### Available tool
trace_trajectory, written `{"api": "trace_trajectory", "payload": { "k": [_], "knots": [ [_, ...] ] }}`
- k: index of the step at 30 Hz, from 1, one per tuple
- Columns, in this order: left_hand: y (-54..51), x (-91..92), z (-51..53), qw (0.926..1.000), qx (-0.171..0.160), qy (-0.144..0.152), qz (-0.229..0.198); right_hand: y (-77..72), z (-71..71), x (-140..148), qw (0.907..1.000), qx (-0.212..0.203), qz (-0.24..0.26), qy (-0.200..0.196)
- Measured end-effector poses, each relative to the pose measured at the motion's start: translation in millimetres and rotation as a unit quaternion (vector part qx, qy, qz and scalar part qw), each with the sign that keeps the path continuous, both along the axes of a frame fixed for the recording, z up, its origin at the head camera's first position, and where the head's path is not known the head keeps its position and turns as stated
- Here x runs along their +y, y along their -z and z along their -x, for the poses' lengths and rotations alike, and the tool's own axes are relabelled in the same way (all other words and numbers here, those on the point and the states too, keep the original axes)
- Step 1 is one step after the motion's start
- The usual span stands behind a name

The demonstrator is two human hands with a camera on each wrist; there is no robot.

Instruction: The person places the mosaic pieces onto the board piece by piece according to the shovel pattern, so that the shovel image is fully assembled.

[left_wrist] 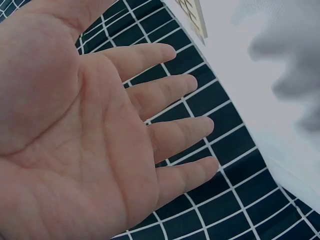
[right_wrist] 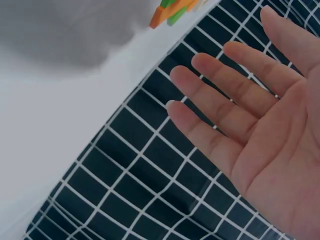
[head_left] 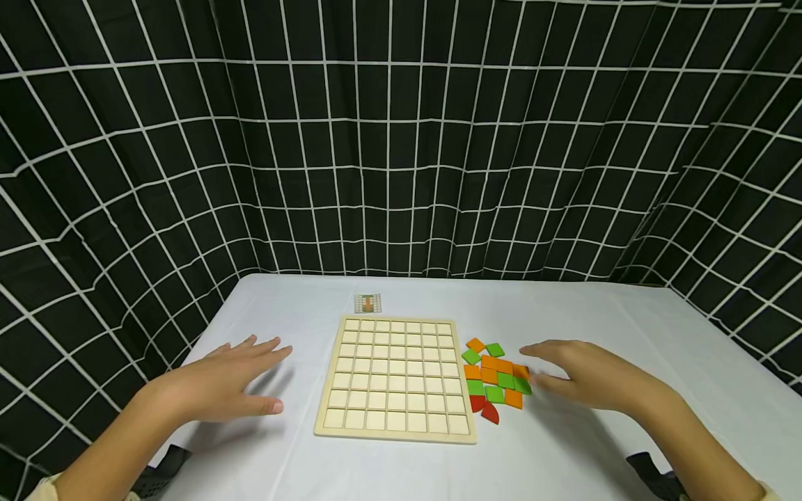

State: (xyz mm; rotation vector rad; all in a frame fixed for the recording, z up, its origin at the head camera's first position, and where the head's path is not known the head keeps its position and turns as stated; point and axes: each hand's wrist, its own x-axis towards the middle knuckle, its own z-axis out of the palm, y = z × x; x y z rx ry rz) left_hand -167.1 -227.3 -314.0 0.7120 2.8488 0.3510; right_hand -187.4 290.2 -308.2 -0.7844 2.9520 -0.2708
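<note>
A light wooden grid board (head_left: 396, 437) lies on the white table, its cells bare. Against and beside its right edge lie flat orange, green and red pieces (head_left: 497, 364), the red ones (head_left: 491, 412) nearest the front. My left hand (head_left: 216, 383) hovers left of the board, fingers spread, holding nothing; in the left wrist view its palm (left_wrist: 85, 135) faces the camera. My right hand (head_left: 585, 376) hovers just right of the pieces, fingers extended; the right wrist view shows its palm (right_wrist: 285, 145) holding nothing. Whether its fingertips touch a piece cannot be told.
A small card (head_left: 367, 303) with a grid and an orange and green pattern lies behind the board on the white table (head_left: 263, 299). Black curtains with white grid lines (head_left: 401, 139) stand behind the table and on both sides.
</note>
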Motion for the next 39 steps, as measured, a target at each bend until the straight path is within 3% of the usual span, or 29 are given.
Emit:
{"api": "trace_trajectory", "payload": {
  "k": [7,15,24,32,39],
  "knots": [
    [-1.9,5.2,8.8,0.9999,-0.017,0.004,0.0,-3.5,12.4,-10.9,0.9999,-0.009,0.007,-0.01],
    [-0.8,22.4,25.4,0.9986,-0.049,0.018,0.002,-0.8,34.4,-28.9,0.9986,-0.052,0.005,-0.003],
    [6.2,41.7,43.8,0.9973,-0.067,0.031,-0.002,8.0,59.9,-40.8,0.9972,-0.074,0.001,-0.006],
    [11.0,52.9,54.5,0.9953,-0.089,0.039,-0.006,12.8,73.0,-56.8,0.9969,-0.074,-0.013,-0.022],
    [14.6,63.9,64.5,0.995,-0.098,0.016,0.011,13.4,82.8,-67.8,0.9946,-0.101,-0.005,-0.023]
  ]
}}
